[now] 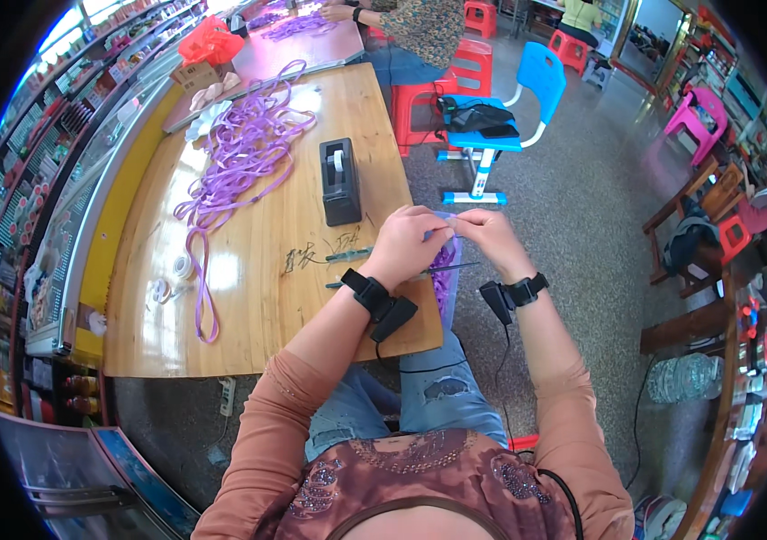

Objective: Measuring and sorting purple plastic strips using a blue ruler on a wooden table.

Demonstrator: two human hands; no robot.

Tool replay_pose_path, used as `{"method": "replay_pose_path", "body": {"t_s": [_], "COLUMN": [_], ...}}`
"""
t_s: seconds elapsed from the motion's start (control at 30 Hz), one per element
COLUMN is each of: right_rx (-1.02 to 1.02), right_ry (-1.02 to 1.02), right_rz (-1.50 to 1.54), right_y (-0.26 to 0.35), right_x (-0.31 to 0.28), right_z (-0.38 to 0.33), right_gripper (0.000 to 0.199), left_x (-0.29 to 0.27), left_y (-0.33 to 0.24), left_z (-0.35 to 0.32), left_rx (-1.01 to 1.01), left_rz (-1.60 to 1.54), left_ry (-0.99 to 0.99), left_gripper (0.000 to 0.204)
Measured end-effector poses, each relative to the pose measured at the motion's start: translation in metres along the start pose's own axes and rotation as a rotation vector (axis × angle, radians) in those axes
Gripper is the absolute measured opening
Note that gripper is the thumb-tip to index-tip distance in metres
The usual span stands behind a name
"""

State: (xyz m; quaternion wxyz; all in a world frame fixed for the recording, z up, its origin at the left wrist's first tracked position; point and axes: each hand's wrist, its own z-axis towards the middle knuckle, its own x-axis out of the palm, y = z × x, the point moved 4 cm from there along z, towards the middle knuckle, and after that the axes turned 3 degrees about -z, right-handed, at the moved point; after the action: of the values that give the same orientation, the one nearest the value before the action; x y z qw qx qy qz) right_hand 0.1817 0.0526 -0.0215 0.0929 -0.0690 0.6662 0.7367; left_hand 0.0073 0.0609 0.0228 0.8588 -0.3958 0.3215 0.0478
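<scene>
At the table's right edge, my left hand [409, 241] and my right hand [490, 236] meet with fingers pinched together. Between them they hold the top of a clear plastic bag [452, 301], which hangs down by the table edge with purple straps inside. Under my left wrist lies a thin tool with green parts [346, 256]; the wrist hides its middle. A black tape dispenser [340, 193] stands beyond my left hand. Farther left, a tangled heap of flat purple straps [244, 144] spreads over the wooden table [266, 315].
Tape rolls [184, 266] lie at the table's left. A blue chair [541, 85] with dark items on its seat and red stools [469, 67] stand beyond the right edge. Another person [415, 40] sits at the far table. Glass display shelves [86, 207] line the left.
</scene>
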Motion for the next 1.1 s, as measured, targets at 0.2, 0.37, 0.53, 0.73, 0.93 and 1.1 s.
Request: {"method": "replay_pose_path", "body": {"t_s": [0.2,0.37,0.53,0.73,0.93,1.1], "right_rx": [0.216,0.371,0.441,0.494,0.399,0.219], "right_ry": [0.077,0.012,0.005,0.049,0.087,-0.037], "right_rz": [0.092,0.313,0.353,0.560,0.746,0.453], "right_y": [-0.017,-0.022,-0.022,-0.040,-0.049,-0.066], "right_x": [0.005,0.011,0.015,0.017,0.031,0.038], "right_z": [0.014,0.005,-0.003,-0.018,-0.058,-0.093], "right_gripper": [0.023,0.023,0.030,0.052,0.053,0.028], "left_x": [0.008,0.011,0.014,0.013,0.017,0.018], "left_y": [0.007,0.005,0.007,0.003,0.013,0.019], "left_z": [-0.005,-0.005,-0.006,-0.005,-0.005,-0.003], "left_rx": [0.080,0.119,0.105,0.056,0.063,0.073], "left_rz": [0.155,0.183,0.262,0.205,0.210,0.219], "left_ry": [0.075,0.109,0.178,0.181,0.172,0.224], "left_gripper": [0.022,0.026,0.026,0.023,0.022,0.021]}}
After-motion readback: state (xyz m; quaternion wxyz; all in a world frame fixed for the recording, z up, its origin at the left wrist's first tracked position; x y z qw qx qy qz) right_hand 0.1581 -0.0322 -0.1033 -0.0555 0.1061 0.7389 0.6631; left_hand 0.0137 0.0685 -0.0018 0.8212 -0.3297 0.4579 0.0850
